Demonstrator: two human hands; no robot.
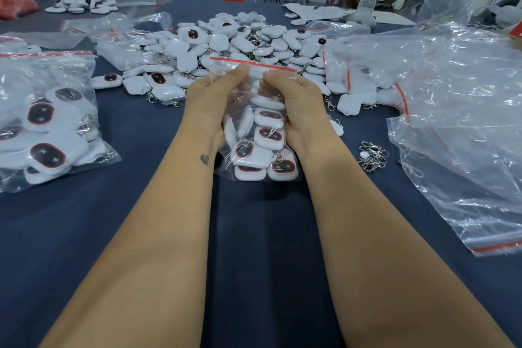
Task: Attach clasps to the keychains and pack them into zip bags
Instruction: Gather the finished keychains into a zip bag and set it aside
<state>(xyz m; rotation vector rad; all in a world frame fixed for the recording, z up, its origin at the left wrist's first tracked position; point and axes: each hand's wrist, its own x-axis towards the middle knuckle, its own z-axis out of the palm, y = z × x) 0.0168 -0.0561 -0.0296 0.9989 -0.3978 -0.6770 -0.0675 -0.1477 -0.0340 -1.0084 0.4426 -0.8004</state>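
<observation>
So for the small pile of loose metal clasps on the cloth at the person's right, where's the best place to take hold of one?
Judging by how they lie, pinch a clasp at the outer edge of the clasps, coming from above with the right hand. They lie flat and tangled on the cloth, so an edge piece should pull free most easily; its loop end gives the fingers something to catch.

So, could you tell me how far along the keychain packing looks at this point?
Done: a filled clear zip bag with a red strip lies on the left. In hand: the left hand and right hand hold a clear bag of white keychains by its top; whether it is sealed is unclear. Left: a big pile of loose white keychains, a few loose metal clasps and empty bags.
</observation>
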